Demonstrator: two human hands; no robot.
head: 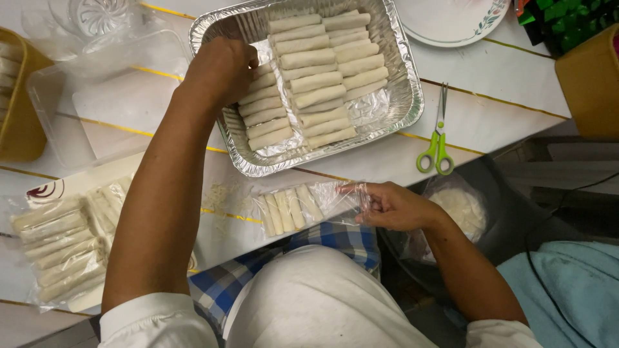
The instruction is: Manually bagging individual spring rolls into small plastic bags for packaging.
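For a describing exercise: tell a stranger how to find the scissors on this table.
Start at the big foil tray of pale rolls in the middle of the white table. Look just past its right rim: the scissors lie flat there, blades pointing away from the person. Their bright green handles mark them out from the pale things around them.

Home kitchen table: foil tray (400, 96) of spring rolls (322, 77), floral plate (451, 22)
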